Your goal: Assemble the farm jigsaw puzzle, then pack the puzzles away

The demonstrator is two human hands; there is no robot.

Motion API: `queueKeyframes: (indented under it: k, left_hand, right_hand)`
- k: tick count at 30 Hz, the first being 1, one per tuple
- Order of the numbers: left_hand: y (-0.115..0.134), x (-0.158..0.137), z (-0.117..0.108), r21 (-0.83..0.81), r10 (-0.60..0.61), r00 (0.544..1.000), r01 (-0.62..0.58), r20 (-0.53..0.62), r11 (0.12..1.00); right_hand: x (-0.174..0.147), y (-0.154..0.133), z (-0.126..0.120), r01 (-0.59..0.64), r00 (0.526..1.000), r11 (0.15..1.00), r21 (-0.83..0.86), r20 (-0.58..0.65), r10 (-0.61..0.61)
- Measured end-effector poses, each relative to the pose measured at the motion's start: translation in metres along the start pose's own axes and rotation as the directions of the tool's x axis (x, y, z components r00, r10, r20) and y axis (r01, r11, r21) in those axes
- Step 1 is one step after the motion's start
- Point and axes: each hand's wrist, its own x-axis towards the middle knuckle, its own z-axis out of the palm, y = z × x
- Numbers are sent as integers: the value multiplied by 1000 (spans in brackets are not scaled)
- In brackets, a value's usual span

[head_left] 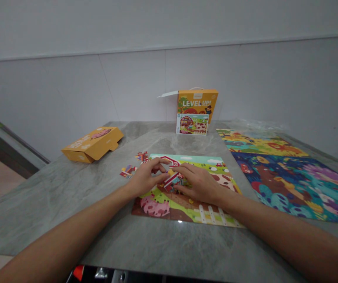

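Note:
A puzzle piece with red and white stripes is tilted between my two hands, over the farm jigsaw puzzle. My right hand pinches it from the right with fingers and thumb. From the left, my left hand has its thumb and fingertips at the piece's edge. The puzzle shows a pink pig, a white fence, a cow and a barn roof; my hands cover its middle. Beside its upper left corner lie loose pieces, one with red and brown parts and another with purple and yellow.
A picture card leans against an upright yellow box at the back. Another yellow box lies on the grey table at left. Two more puzzles, a yellow-green one and a dark blue one, lie at right.

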Motion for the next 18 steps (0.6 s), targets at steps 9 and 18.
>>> queueKeyframes:
  k: [9,18]
  left_hand:
    - [-24,10,-22,342,90,989,-127,120,931]
    - [-43,13,-44,502,65,981,-150,182,852]
  right_hand:
    - [0,-1,1,-60,996,996,-62,-69,56]
    - [1,-3,-2,-61,994,996,-58,-94,56]
